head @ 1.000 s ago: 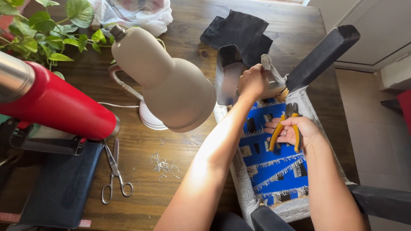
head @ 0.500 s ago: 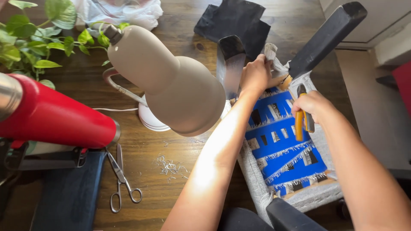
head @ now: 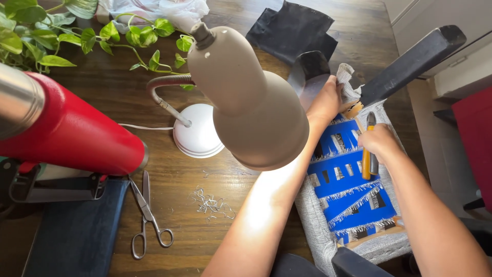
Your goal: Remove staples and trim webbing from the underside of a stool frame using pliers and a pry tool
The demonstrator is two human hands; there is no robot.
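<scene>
Left hand (head: 328, 100) closed on a wad of grey fabric (head: 347, 84) at the upper corner of the chair seat (head: 353, 195), fingers curled tight over the cloth, just beside the black chair leg (head: 410, 64) slanting up and away. Right hand (head: 380, 143) wrapped around yellow-handled pliers (head: 368, 154), fingers shut around the handles, tool tip pointing up toward the same corner, close under the fabric wad; whether the tip touches the wood cannot be told. Seat lying upside down at the right edge of the wooden surface (head: 128, 97), blue webbing straps crossing its underside, grey upholstery folded around its rim, frayed threads along the strap edges.

Left of the seat, directly over the left forearm: beige desk lamp (head: 246, 102), shade large in the foreground, white round base (head: 197, 136) behind it. Further left of the seat: scissors (head: 147, 215) lying flat with blades closed, a small scatter of pulled staples (head: 210, 202) between scissors and forearm. Red cylinder with a metal end (head: 66, 133) at far left, a dark blue cloth (head: 72, 231) below it. Beyond the seat, a black cloth (head: 292, 31); leafy green plant (head: 61, 31) at the far left corner.
</scene>
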